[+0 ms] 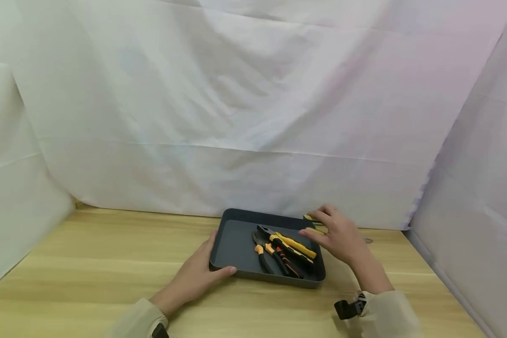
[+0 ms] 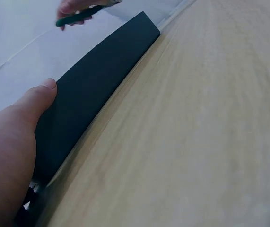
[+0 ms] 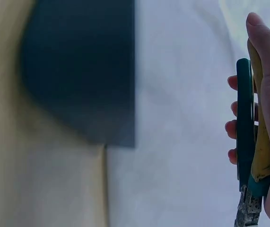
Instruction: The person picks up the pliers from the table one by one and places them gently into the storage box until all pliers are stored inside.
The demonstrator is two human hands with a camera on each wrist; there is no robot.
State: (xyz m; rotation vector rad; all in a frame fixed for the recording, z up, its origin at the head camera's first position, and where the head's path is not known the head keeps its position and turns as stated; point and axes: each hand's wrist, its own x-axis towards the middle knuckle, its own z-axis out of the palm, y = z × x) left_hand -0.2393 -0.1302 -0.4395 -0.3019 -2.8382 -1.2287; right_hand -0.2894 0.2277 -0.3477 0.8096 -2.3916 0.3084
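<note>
A dark grey rectangular tray (image 1: 236, 244) stands on the wooden table. My left hand (image 1: 196, 277) grips its near left corner, thumb along the front wall and fingers along the left side. Above the tray's right side, my right hand (image 1: 338, 234) holds pliers (image 3: 246, 127) by their green and yellow handles; their metal head points away to the right, with only its tip showing in the head view. In the tray lie pliers with orange and black handles (image 1: 264, 258), pliers with yellow and black handles (image 1: 293, 249), and a red and black handle (image 1: 287, 263) partly covered by them.
The wooden table (image 1: 110, 263) reaches to a white cloth (image 1: 236, 117) hanging behind the tray. Another white cloth wall (image 1: 469, 188) stands to the right, and one (image 1: 17, 188) to the left.
</note>
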